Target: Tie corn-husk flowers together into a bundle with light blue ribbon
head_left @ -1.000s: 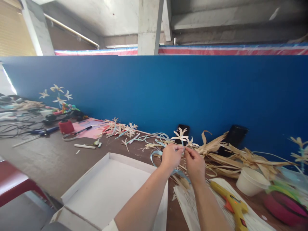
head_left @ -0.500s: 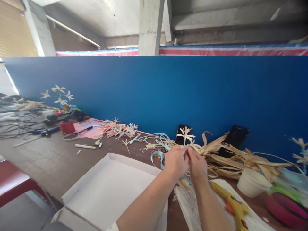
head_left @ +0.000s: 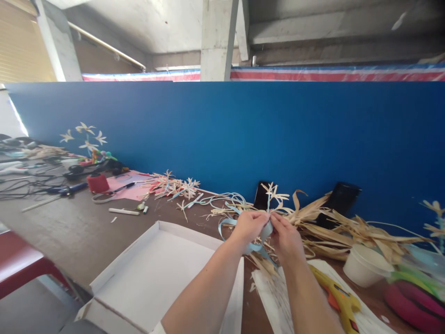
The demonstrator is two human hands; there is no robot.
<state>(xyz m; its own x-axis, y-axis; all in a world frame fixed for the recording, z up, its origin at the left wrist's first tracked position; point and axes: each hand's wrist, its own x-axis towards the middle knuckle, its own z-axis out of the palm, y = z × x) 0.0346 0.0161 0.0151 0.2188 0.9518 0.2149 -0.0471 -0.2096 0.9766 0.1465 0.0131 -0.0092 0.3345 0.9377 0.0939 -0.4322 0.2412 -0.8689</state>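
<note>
A pale corn-husk flower (head_left: 274,194) stands upright just above my two hands, its thin stem wrapped in light blue. My left hand (head_left: 249,228) and my right hand (head_left: 287,235) meet at the lower stem, thumbs and fingertips pinched together. A light blue ribbon (head_left: 266,230) hangs down between them from the fingertips. Which fingers grip the ribbon and which grip the stem is partly hidden. Loose husk scraps lie beneath my hands.
An open white box (head_left: 149,278) sits left of my arms. Right of them are a yellow glue gun (head_left: 342,297), a white cup (head_left: 366,266) and dried husks (head_left: 368,232). A phone (head_left: 342,197) leans against the blue partition (head_left: 222,134). Finished flowers (head_left: 189,188) lie further left.
The flower has turned and tilted slightly right. My left hand has rolled, with its fingers now extended toward the stem, and the ribbon between my hands has come into view.
</note>
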